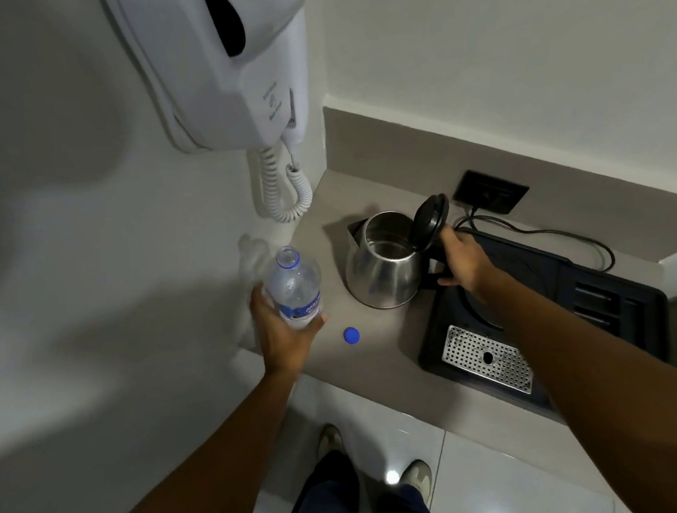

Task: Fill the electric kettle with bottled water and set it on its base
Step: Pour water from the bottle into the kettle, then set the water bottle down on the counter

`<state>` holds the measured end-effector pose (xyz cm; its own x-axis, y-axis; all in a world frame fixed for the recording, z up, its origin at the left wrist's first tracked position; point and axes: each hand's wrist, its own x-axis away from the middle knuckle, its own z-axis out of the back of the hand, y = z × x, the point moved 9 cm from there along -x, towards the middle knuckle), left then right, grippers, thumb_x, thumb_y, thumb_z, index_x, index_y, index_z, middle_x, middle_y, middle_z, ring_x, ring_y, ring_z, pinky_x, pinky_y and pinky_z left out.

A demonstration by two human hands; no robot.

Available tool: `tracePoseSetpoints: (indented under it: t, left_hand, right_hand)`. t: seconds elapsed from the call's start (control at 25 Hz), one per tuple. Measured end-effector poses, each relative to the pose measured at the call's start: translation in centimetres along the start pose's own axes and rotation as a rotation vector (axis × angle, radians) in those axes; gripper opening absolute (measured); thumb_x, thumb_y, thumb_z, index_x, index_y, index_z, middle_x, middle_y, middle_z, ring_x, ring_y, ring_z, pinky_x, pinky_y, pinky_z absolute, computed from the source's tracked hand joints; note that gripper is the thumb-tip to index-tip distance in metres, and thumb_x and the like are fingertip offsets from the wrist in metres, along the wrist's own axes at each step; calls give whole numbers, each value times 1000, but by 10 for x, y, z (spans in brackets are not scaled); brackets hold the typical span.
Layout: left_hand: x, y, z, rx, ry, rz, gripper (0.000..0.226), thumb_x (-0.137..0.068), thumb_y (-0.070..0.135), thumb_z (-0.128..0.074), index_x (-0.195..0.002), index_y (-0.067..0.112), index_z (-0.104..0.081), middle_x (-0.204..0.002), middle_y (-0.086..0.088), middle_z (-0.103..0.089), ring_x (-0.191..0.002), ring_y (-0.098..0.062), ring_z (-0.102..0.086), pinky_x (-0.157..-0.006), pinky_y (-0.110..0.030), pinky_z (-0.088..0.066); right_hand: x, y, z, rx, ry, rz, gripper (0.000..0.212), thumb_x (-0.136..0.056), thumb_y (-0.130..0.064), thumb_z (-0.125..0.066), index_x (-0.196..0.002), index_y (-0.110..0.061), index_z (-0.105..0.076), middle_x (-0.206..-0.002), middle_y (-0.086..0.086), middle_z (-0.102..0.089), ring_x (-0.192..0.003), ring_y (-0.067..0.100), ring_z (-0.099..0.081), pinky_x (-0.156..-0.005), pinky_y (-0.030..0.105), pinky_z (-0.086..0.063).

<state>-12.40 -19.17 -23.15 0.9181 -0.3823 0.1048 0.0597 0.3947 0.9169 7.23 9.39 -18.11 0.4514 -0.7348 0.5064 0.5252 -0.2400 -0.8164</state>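
Left hand [285, 338] grips the uncapped bottle [295, 284]; right hand [462, 261] wraps the kettle [382, 270] handle, lid [429, 216] up — tip neck over the mouth, pour slowly.

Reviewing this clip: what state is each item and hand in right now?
Kettle: on the counter, off its base.
Kettle lid: flipped open.
Bottle: uncapped, upright, held.
Cap: loose on the counter.
Base tray: bare of the kettle, cord attached.
Left hand: gripping the bottle.
Right hand: on the kettle handle.
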Motion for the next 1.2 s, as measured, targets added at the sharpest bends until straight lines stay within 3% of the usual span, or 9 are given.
tracePoseSetpoints:
  t: [0.12, 0.24, 0.32, 0.52, 0.6, 0.68, 0.8, 0.96, 1.2]
  left_hand:
    - [60, -17, -15, -244, 43, -72, 82, -58, 44, -77, -120, -1, -50, -115, -22, -53, -104, -40, -52, -84, -49, -51]
    - [88, 5, -56, -369, -189, -350, 41, -68, 17, -64, -107, 5, -65, -107, -16, -62, -97, -38, -55, -82, -49, -50]
    - [76, 16, -82, -525, -320, -484, 48, -66, 1, -65, -114, 9, -65, -118, -13, -62, -104, -34, -55, -93, -42, -47]
    - [54, -3, -121, -990, -662, -487, 31, -95, 15, -50, -125, 11, -54, -136, -12, -46, -121, -24, -44, -103, -29, -32]
    - [61, 21, -117, -930, -695, -532, 32, -96, 14, -50, -127, 9, -53, -136, -14, -47, -122, -25, -45, -104, -29, -34]
    - [78, 75, -96, -569, -607, -658, 29, -92, 12, -58, -121, 8, -61, -127, -13, -55, -112, -27, -52, -99, -30, -42]
    - [82, 160, -20, -165, -212, -877, 24, -94, 17, -60, -118, 16, -62, -123, -1, -57, -107, -14, -55, -96, -22, -43]
    - [35, 199, 59, -284, 164, -798, 25, -90, 10, -64, -114, 9, -64, -115, -7, -65, -102, -17, -53, -95, -17, -36]
    - [16, 189, 50, -461, 64, -708, 20, -85, 6, -68, -104, -2, -69, -99, -17, -71, -87, -34, -63, -82, -32, -46]
  right_hand:
    - [5, -3, -2, -5, -5, -3, 68, -61, -79, -45, -104, -27, -59, -118, 4, -58, -105, 23, -56, -70, 43, -57]
    - [4, -2, -1, 4, 7, -2, 72, -62, -81, -44, -107, -27, -59, -118, 5, -58, -103, 23, -57, -65, 40, -56]
    - [2, -2, -2, 13, 4, -4, 78, -62, -82, -43, -112, -25, -59, -119, 4, -59, -102, 22, -58, -63, 39, -55]
    - [1, -1, -2, 0, 6, 3, 75, -63, -82, -43, -112, -26, -56, -122, 5, -57, -103, 23, -56, -66, 40, -55]
    - [1, -1, -2, 1, 8, -2, 76, -63, -81, -43, -113, -25, -56, -123, 5, -56, -108, 26, -56, -64, 40, -55]
    - [1, -2, -2, 2, 5, 0, 78, -63, -81, -43, -115, -24, -57, -124, 5, -56, -109, 26, -55, -67, 42, -56]
    - [1, 0, 0, 8, -8, 3, 74, -70, -77, -44, -117, -22, -59, -124, 6, -57, -110, 27, -55, -69, 43, -57]
    - [4, -2, -2, -17, -6, -2, 71, -71, -73, -46, -117, -20, -60, -124, 7, -58, -106, 24, -55, -68, 42, -56]
    - [12, -9, 2, 113, 61, 81, 84, -65, -80, -34, -125, -23, -53, -132, 13, -57, -118, 33, -54, -104, 57, -41]
